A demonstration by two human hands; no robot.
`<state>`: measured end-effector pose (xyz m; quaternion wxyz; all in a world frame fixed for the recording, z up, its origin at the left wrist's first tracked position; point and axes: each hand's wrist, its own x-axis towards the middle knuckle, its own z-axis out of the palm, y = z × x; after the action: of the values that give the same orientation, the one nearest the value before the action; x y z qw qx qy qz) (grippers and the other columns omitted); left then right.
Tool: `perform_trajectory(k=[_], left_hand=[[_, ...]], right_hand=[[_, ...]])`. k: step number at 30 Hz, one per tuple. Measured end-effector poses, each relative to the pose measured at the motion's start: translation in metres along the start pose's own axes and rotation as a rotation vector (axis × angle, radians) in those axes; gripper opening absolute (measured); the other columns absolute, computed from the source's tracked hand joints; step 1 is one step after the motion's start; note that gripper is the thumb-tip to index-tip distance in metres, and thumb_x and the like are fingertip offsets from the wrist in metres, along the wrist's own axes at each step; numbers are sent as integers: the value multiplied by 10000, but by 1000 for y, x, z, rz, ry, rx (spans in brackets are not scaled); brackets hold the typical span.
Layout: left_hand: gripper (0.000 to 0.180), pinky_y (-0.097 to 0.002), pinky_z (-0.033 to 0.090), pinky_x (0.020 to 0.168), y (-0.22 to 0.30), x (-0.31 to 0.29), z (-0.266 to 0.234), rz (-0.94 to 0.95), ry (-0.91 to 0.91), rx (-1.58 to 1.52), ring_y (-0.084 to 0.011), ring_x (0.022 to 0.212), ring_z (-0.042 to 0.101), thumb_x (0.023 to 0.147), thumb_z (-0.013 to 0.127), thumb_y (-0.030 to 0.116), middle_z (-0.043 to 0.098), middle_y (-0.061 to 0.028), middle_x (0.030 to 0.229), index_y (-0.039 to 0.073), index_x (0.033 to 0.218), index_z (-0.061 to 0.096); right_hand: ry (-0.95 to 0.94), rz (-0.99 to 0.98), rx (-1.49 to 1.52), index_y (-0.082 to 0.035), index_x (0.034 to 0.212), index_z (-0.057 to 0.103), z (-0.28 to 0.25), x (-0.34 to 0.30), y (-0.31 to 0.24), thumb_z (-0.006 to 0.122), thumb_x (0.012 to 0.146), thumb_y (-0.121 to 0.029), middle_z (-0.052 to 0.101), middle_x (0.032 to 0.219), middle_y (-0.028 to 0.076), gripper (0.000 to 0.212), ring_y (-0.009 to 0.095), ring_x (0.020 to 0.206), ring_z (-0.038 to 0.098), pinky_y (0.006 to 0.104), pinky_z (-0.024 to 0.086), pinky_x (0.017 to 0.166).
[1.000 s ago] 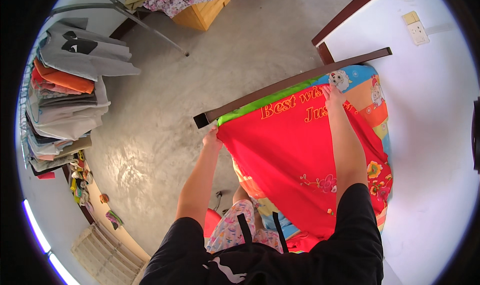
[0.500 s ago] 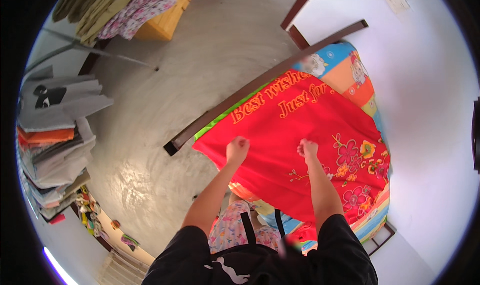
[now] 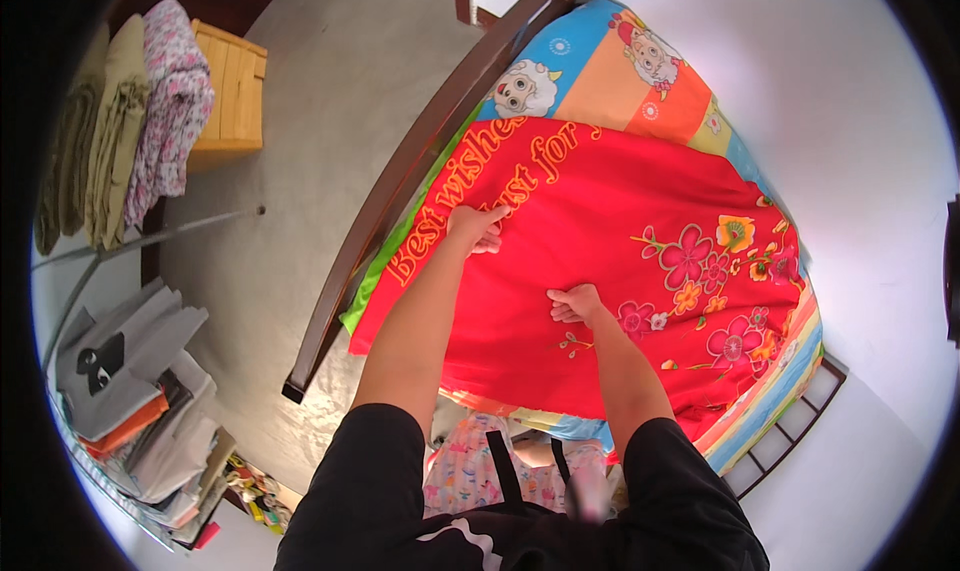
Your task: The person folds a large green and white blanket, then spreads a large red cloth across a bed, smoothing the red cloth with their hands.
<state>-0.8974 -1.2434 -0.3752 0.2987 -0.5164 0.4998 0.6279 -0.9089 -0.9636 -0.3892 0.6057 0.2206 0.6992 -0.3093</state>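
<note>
A red blanket with flower prints and orange lettering lies spread over a bed, its surface mostly smooth. Over the lettering at its left side is my left hand, one finger stretched out and the others loosely bent. My right hand hovers over or rests on the middle of the red cloth, left of the printed flowers, thumb and fingers partly apart. No cloth is visibly pinched in either hand; whether they touch it I cannot tell. Beneath the blanket shows a multicoloured sheet with cartoon sheep.
A dark brown bed rail runs along the left side. White wall borders the right. At far left stand folded clothes, a wooden box and a metal rack with hanging bags. A metal frame shows at lower right.
Both hands went from closed fists to looser, partly stretched fingers. My left hand reached farther over the lettering. The view has turned, so the bed sits more upright in it.
</note>
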Motion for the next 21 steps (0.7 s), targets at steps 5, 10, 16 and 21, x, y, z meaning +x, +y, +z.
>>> perform_trajectory(k=[5,10,16,21], left_hand=[[662,-323,519,604,1,13,-2,-128,-51,22,-255,671,662,653,752,538,657,-187,784,-67,870,596],[680,-322,516,601,1,13,-2,-141,-38,71,-256,683,666,639,744,573,659,-192,782,-55,852,590],[699,-326,520,599,1,15,-3,-151,-36,72,-271,673,667,628,756,563,660,-209,791,-73,866,592],[676,-317,512,556,0,18,-1,-144,-9,80,-258,629,661,625,755,567,659,-190,766,-59,828,597]], right_hand=[[-59,38,-1,-3,705,624,-1,8,1,780,696,-362,666,678,136,391,225,571,663,308,532,515],[-101,53,-10,0,700,620,-5,10,1,778,694,-379,668,688,143,411,234,581,666,319,529,517],[-126,55,-43,-3,690,617,-7,8,-2,782,679,-406,672,704,155,435,239,595,672,314,525,515],[-123,48,-10,-11,684,615,-7,11,2,781,677,-421,670,697,157,442,243,588,670,310,520,507]])
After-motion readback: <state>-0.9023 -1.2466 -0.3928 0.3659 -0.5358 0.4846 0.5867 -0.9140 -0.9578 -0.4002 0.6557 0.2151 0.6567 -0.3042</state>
